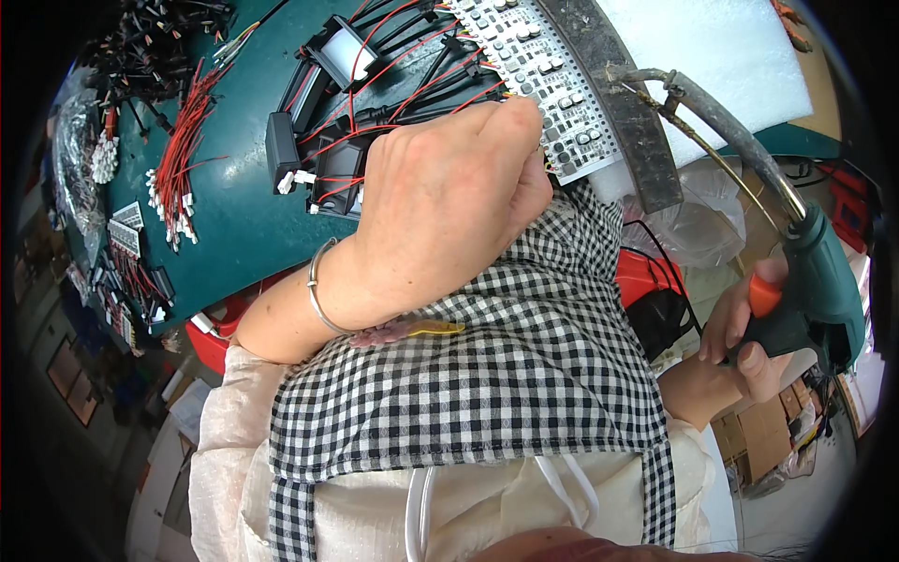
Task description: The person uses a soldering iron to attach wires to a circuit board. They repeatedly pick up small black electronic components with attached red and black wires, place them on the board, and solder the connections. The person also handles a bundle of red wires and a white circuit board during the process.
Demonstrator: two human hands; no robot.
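Observation:
My left hand (449, 201) is closed in a loose fist at the lower left edge of a white circuit board (552, 103). Its fingertips are hidden, so what they pinch cannot be made out. Red and black wires run from the board's left edge to black plastic housings (342, 51) beside that hand. On the right, my right hand (740, 337) grips a green soldering gun (815, 272) with an orange trigger. The gun's bent metal tube and thin feed tube reach up and left, ending over a dark bar (623, 103) lying along the board's right side.
A bundle of red wires with white connectors (183, 150) lies on the green table mat (234, 225). Black cables (159, 37) are heaped at the far left, near a clear plastic bag (80, 159). White foam (721, 66) lies at the right. A checked apron (468, 393) covers my lap.

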